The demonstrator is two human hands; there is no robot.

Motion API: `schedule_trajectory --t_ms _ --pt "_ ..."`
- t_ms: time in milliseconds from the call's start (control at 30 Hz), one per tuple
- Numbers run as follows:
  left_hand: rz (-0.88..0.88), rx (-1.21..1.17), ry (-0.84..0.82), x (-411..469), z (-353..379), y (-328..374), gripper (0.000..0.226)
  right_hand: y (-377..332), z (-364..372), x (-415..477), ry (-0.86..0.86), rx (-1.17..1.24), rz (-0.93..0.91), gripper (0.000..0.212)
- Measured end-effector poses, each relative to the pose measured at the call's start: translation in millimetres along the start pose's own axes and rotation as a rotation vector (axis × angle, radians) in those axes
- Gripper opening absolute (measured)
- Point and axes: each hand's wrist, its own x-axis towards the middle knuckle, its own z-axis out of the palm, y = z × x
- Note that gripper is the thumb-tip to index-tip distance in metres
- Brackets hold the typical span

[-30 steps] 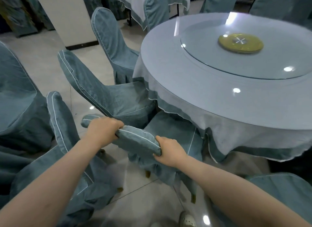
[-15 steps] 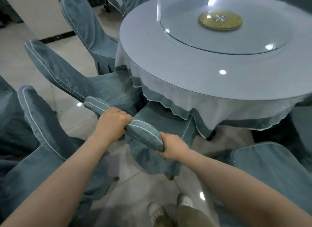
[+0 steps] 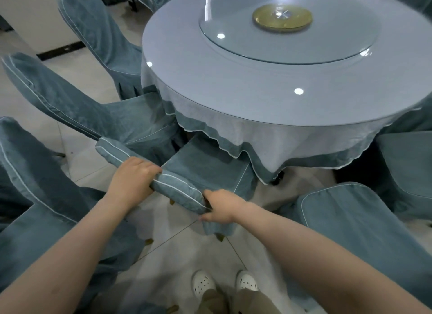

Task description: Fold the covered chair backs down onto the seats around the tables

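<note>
Directly in front of me stands a chair in a blue-grey cover with white piping, its seat (image 3: 205,166) pushed partly under the round table (image 3: 245,84). Both hands hold the top edge of its chair back (image 3: 177,191), which I see edge-on from above. My left hand (image 3: 133,178) is wrapped over the middle of that edge. My right hand (image 3: 222,207) grips its right corner. Whether the back is upright or tilting I cannot tell.
More covered chairs crowd around: two leaning ones at left (image 3: 70,108) (image 3: 30,180), an upright one at the back left (image 3: 93,28), one at right (image 3: 362,224). A glass turntable with a brass hub (image 3: 281,17) tops the table. My white shoes (image 3: 224,283) stand on the tile floor.
The view has tipped downward, bringing my shoes into sight. The seat sits further under the tablecloth's hem than before. Both hands keep their grip on the chair back's top edge.
</note>
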Motion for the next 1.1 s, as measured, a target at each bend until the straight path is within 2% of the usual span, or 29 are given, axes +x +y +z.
schedule_trajectory --t_ms 133,300,467,600,733,867,1100 --pt "-0.018 -0.019 0.038 -3.4 4.4 1.5 0.043 -1.3 -13.7 -6.4 -0.004 0.076 -0.008 0.058" --pt "-0.058 -0.043 0.024 -4.1 6.6 -8.5 0.051 -27.3 -30.3 -11.4 0.125 0.184 -0.09 0.064" --pt "-0.174 0.002 -0.079 -5.8 2.8 -37.7 0.062 -59.5 -28.5 -1.8 0.168 0.103 -0.033 0.047" --pt "-0.18 0.028 -0.123 0.5 -0.6 -39.3 0.04 -78.0 -26.5 6.6 0.186 0.024 0.076 0.034" --pt "-0.171 0.059 -0.134 -5.9 -9.8 -40.3 0.022 -90.0 -26.3 5.8 0.164 -0.08 0.031 0.027" --pt "-0.166 0.083 -0.198 -28.5 -11.5 -41.9 0.019 -99.4 -19.7 -3.3 0.146 -0.074 0.011 0.023" --pt "-0.095 0.119 -0.216 -53.9 -8.5 -48.6 0.02 -118.7 -0.3 -13.3 0.125 -0.09 -0.009 0.024"
